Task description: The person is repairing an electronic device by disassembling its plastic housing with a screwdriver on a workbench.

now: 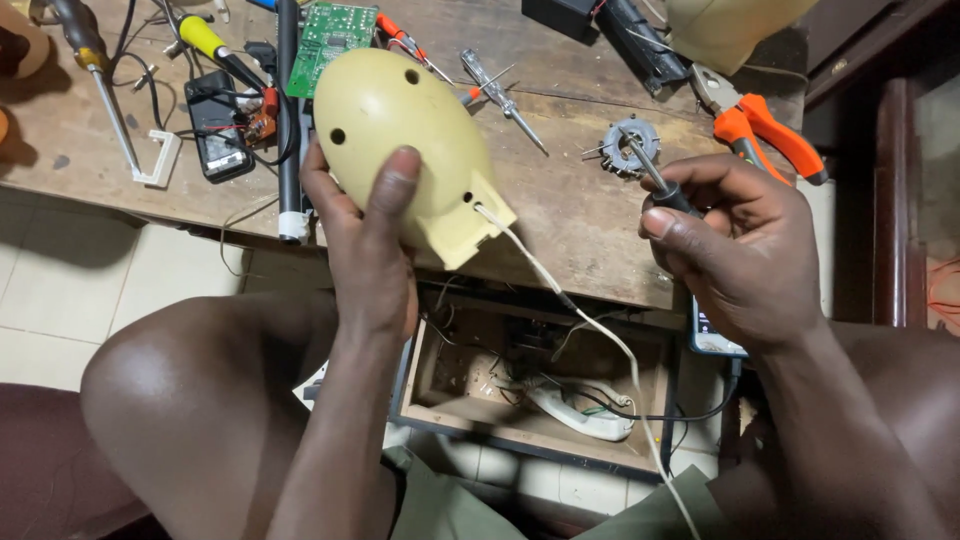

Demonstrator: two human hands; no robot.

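Note:
My left hand (365, 235) grips a cream, egg-shaped plastic casing (400, 120) with small round holes, thumb pressed on its top. A white cable (560, 295) runs from the casing's squared end down past the table edge. My right hand (745, 250) holds a screwdriver (655, 175) by its black handle, the metal shaft pointing up toward a small round grey part with metal pins (630, 145) lying on the wooden table (580, 225).
Orange-handled pliers (765, 125) lie at the right. A green circuit board (330, 40), several screwdrivers (500, 95), a soldering iron (215, 45) and a black phone (215, 125) sit at the back left. An open wooden drawer (535, 385) with wires is below. A phone (715, 340) rests near my right wrist.

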